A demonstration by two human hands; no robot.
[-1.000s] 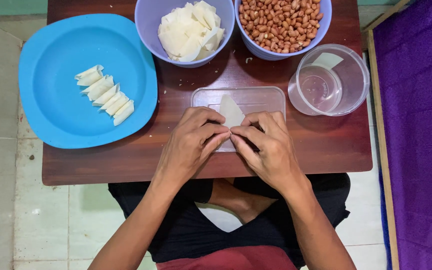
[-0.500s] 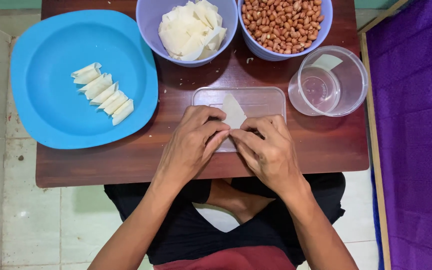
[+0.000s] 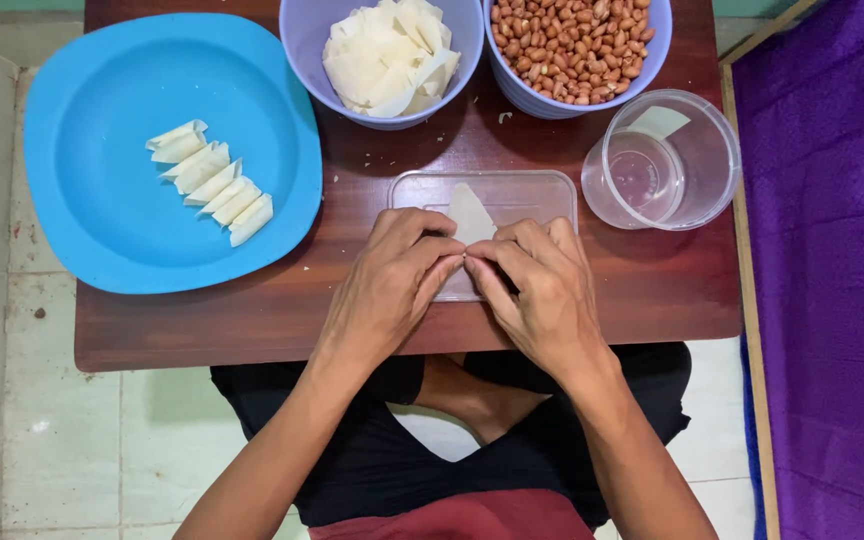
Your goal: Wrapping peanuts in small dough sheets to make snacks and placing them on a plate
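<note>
So both hands are pinching a thin pale wrapper sheet (image 3: 472, 212), smooth and flat, with one rounded corner poking up past the fingers. The left hand (image 3: 392, 285) and right hand (image 3: 537, 290) meet fingertip to fingertip, closed down on the wrapper's lower edge, which they hide completely. It lies on a clear plastic lid (image 3: 512, 192) at the middle of the dark glossy wooden desk (image 3: 252, 320). To the left, a bright blue plate (image 3: 102, 220) carries a row of folded pieces (image 3: 212, 182). Up top, a lavender bowl of wrappers (image 3: 387, 55) and a bowl of peanuts (image 3: 572, 40) are cut off by the frame. A clear round tub (image 3: 667, 160) sits to the right.
</note>
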